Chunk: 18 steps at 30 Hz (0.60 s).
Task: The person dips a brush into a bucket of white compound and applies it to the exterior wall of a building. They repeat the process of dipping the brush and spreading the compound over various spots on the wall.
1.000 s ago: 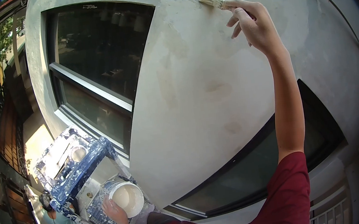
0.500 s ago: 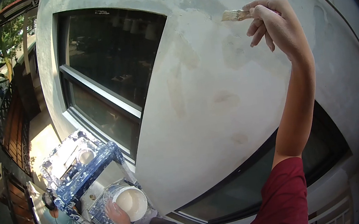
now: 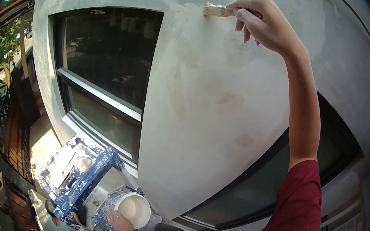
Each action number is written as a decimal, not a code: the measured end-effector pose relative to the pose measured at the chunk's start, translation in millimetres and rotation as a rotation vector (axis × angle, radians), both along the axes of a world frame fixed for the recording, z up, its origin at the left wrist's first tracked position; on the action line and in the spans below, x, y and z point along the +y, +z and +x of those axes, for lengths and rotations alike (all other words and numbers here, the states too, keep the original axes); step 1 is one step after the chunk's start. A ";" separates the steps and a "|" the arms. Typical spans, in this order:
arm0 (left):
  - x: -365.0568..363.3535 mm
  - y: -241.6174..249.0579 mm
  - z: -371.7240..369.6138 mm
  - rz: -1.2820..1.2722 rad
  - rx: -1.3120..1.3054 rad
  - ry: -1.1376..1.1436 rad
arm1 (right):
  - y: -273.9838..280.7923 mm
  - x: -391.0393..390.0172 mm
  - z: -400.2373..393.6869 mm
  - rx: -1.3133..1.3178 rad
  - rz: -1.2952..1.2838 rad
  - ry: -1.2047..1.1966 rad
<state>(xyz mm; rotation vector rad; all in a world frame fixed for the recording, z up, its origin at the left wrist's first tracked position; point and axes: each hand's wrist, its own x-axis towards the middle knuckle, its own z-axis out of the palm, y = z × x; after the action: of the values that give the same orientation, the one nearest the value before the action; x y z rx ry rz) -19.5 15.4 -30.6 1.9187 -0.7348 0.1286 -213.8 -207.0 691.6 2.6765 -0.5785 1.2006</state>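
Observation:
My right hand point(image 3: 259, 21) is raised high against the grey-white wall point(image 3: 212, 112), its fingers closed round the handle of a paintbrush point(image 3: 217, 10). The bristles point left and touch or nearly touch the wall, right of the upper window corner. Low in the view, my left hand point(image 3: 121, 221) rests at the left rim of a white bucket point(image 3: 134, 210) holding pale, creamy paint. Its fingers look slightly spread at the rim; whether they grip it is unclear.
A paint-splattered blue ladder point(image 3: 83, 174) stands at lower left, with a small paint container point(image 3: 84, 163) on top. Beyond it is another person point(image 3: 65, 229) in light blue. A dark window point(image 3: 109, 60) is at left, another point(image 3: 259, 194) below right.
My right hand and the brush have moved left along the wall. My left hand has stayed at the bucket. The view has shifted slightly, and the other person has moved a little.

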 end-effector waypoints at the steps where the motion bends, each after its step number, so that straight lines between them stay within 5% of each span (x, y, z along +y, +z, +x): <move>1: 0.6 0.6 -1.2 -0.001 -0.004 0.004 | 2.9 1.4 -4.5 0.088 0.024 -0.160; 3: -4.5 1.6 -1.0 -0.010 -0.006 0.026 | 6.4 14.0 -10.7 0.164 0.028 -0.352; 8: 1.0 11.3 -0.6 0.035 0.057 0.016 | -6.5 -3.7 -2.9 -0.010 -0.065 -0.090; 10: 0.4 11.2 1.1 0.035 0.053 0.019 | -3.1 -13.6 -2.8 0.270 -0.310 -0.352; 18: -2.1 7.7 -4.4 0.022 0.032 0.034 | -18.0 -1.0 -7.7 0.149 -0.035 -0.230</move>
<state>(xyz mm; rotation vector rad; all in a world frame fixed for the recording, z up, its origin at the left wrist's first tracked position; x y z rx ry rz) -23.9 13.3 -22.9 1.9508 -0.6853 0.1114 -221.5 -207.9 673.7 2.5570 -0.8055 0.9328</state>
